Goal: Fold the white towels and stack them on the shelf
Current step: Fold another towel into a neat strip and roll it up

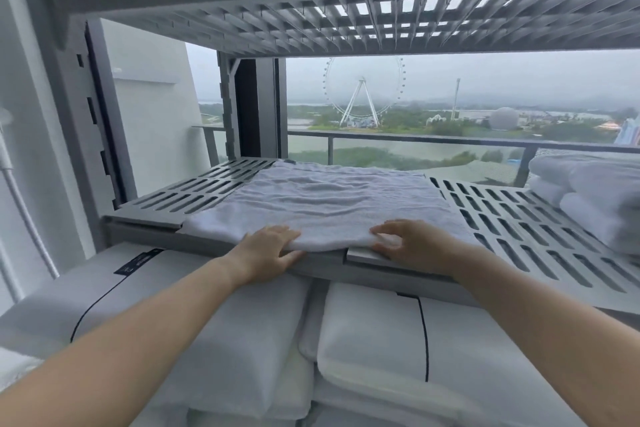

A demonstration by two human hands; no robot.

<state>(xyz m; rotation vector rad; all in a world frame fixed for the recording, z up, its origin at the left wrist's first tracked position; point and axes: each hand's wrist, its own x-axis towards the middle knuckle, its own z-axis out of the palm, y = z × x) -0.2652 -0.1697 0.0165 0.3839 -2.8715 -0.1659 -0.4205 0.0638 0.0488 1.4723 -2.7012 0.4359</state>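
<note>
A folded white towel point(322, 201) lies flat on the grey slotted shelf point(512, 215), its near edge at the shelf's front lip. My left hand point(266, 251) grips the towel's near edge left of centre, fingers on top and thumb underneath. My right hand point(412, 243) holds the same edge further right, fingers curled over the fabric. A stack of folded white towels point(592, 198) sits on the shelf at the far right, partly cut off by the frame.
Another slotted shelf point(311, 10) hangs close above. White pillows with black piping point(374, 350) are packed under the shelf. A grey upright post point(90, 107) stands at the left. A window with a balcony railing point(415, 140) lies behind.
</note>
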